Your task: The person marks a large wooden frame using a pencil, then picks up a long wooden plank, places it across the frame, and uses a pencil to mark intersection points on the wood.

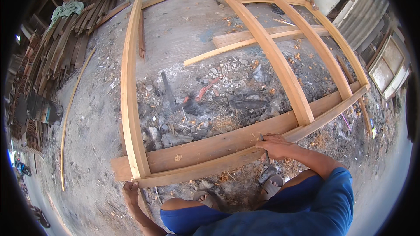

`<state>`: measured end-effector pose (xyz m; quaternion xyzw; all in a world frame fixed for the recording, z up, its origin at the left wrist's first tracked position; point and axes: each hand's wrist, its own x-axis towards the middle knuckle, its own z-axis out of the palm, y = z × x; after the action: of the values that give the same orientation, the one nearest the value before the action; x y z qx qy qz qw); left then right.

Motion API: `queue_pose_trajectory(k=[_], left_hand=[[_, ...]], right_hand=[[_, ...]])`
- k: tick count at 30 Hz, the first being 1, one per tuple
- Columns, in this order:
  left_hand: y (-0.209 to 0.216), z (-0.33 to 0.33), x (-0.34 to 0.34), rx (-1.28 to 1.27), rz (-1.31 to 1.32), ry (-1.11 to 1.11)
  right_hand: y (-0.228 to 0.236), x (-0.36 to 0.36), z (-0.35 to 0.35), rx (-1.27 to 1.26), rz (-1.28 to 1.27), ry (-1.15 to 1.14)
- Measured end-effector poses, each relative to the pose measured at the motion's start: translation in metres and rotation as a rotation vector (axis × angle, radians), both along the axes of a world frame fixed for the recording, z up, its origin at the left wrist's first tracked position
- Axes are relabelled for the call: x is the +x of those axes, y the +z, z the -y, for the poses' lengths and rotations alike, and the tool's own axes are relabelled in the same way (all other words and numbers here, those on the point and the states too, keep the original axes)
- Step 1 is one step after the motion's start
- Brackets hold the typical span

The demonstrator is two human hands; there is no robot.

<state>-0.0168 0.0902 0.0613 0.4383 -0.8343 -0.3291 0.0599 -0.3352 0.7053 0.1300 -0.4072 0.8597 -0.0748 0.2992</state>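
A large frame of pale timber beams lies over the ground ahead of me, its near rail (210, 166) running from my left side up to the right. My left hand (131, 192) has its fingers closed at the rail's left end, by the joint with the left upright beam (130, 91). Farther right, my right hand (276, 146) is closed around a slim dark tool (265, 154) and rests over the same rail. The tool's lower end is unclear against the ground. Under the frame, a wide brown plank (218, 141) lies just beyond the rail.
Another person's hand (313, 5) is at the frame's far right corner. Stacked old planks (65, 48) stand at the left, and a long thin strip (72, 113) lies on the floor. Loose boards (232, 39) and rubble (227, 72) lie inside the frame. Corrugated sheets (363, 15) lean at the right.
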Motion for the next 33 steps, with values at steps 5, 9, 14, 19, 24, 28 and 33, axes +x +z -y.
queue_pose_trajectory(k=[5, 9, 14, 19, 24, 28, 33], left_hand=[[0.017, -0.002, -0.011, -0.036, 0.028, -0.047], [0.009, -0.013, -0.01, 0.002, 0.081, -0.071], [-0.003, -0.005, 0.01, -0.004, -0.015, -0.007], [0.002, -0.011, -0.001, 0.064, -0.009, 0.018], [-0.007, 0.017, 0.025, 0.022, 0.052, -0.023], [0.056, -0.101, -0.06, -0.714, 0.069, -0.373], [0.066, -0.187, -0.14, -0.355, 0.112, -1.021]], right_hand=[[0.015, -0.006, -0.009, -0.019, 0.126, -0.199], [-0.007, -0.005, -0.021, -0.041, 0.175, -0.259], [-0.005, -0.005, -0.016, -0.155, 0.079, -0.268], [-0.008, -0.007, -0.024, -0.177, 0.126, -0.304], [-0.006, -0.018, -0.02, -0.209, 0.237, -0.339], [-0.005, -0.035, -0.041, -0.214, 0.299, -0.438], [-0.003, -0.048, -0.047, -0.115, 0.286, -0.462]])
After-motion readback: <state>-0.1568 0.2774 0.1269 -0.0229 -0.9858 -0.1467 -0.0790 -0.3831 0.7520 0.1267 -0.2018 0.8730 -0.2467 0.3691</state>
